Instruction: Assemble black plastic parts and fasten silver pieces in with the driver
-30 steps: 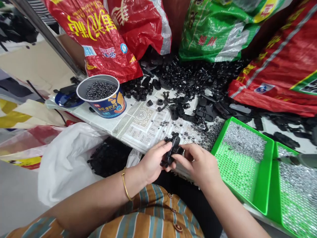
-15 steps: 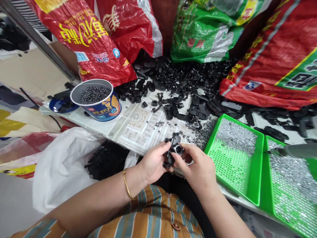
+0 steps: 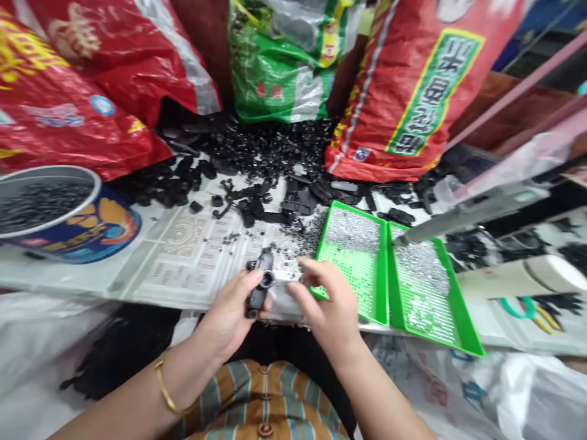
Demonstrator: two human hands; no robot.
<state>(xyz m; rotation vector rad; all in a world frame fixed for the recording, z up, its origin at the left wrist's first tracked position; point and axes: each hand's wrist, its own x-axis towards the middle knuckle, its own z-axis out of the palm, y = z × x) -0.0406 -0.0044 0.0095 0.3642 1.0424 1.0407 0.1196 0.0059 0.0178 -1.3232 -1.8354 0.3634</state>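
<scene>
My left hand is closed around a black plastic part with a round ring on its face, held just over the table's front edge. Thumb on one side, fingertips below, it keeps the part upright. To the right, my right hand is apart from the part, thumb and forefinger spread with nothing visible between them. It hovers by the left edge of a green perforated tray holding small silvery pieces. A second green tray with similar pieces stands beside it. Tiny black bits are scattered behind my hands.
A blue tub of small black pieces stands left. Black plastic parts are heaped at the back, before a green sack and red sacks. A grey rod-like tool slants over the right tray. A pale bottle lies right.
My right hand has let go of the black plastic part and moved right, its fingers now apart. My left hand still holds the part. The view has swung right.
</scene>
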